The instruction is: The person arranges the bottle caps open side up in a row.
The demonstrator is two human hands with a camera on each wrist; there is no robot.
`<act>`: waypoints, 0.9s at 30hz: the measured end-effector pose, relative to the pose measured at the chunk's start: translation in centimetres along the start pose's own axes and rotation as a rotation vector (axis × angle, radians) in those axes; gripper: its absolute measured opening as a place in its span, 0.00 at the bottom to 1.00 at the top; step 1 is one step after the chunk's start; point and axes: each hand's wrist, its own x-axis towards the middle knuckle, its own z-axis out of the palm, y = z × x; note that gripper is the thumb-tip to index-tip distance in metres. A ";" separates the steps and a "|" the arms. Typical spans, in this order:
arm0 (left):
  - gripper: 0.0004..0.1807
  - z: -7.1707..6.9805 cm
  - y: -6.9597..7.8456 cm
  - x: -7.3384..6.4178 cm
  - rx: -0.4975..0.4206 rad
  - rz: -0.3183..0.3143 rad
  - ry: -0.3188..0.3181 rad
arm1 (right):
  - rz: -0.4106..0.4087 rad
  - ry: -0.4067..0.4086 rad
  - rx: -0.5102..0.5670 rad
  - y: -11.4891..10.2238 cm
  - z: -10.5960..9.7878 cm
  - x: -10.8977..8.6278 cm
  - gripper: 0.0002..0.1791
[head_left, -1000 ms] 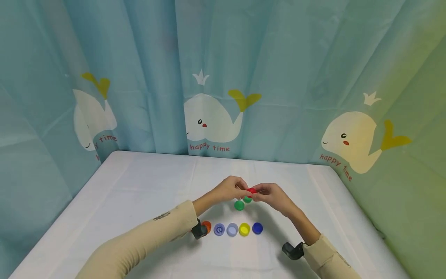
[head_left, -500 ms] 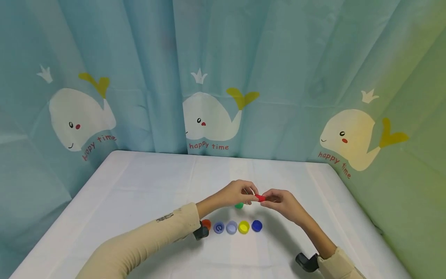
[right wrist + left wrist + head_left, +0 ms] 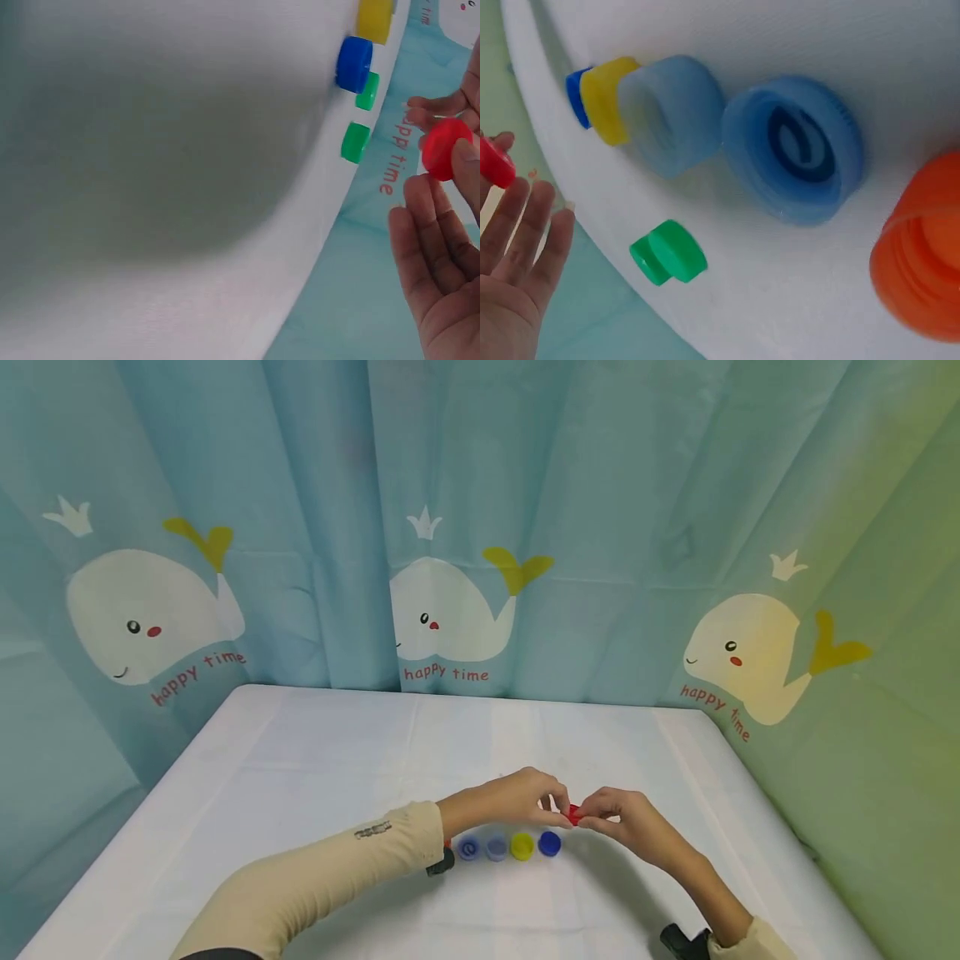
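A red bottle cap point(image 3: 574, 814) is held just above the white table between the fingertips of both hands. My left hand point(image 3: 528, 795) pinches it from the left, and my right hand point(image 3: 636, 827) pinches its right side. In the right wrist view the red cap point(image 3: 445, 148) shows its flat face, with a thumb against it. Just nearer than the hands lies a row of caps: a blue one point(image 3: 550, 843), a yellow one point(image 3: 522, 846), a pale blue one point(image 3: 496, 847) and a periwinkle one with a ring inside point(image 3: 468, 847).
An orange cap point(image 3: 922, 247) ends the row at left, mostly hidden by the left wrist in the head view. Two green caps point(image 3: 677, 251) lie beyond the row, hidden there behind the left hand. A whale-print curtain point(image 3: 600, 527) hangs behind the white table point(image 3: 337, 760).
Both hands have moved right and nearer with the red cap, from above the green caps to just beyond the blue cap. The left arm now covers the green caps.
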 end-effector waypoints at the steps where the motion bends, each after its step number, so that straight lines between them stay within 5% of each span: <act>1: 0.07 0.2 0.0 0.1 0.037 0.006 -0.020 | -0.008 -0.008 -0.022 0.0 0.0 -0.1 0.05; 13: 0.10 1.8 0.9 0.4 0.252 0.002 -0.193 | 0.063 -0.122 -0.109 0.4 0.6 -1.3 0.06; 20: 0.09 2.6 1.1 0.6 0.370 0.045 -0.232 | 0.097 -0.165 -0.125 0.7 1.2 -1.4 0.08; 27: 0.11 3.0 1.1 0.6 0.426 0.023 -0.254 | 0.078 -0.161 -0.184 1.0 1.8 -1.4 0.04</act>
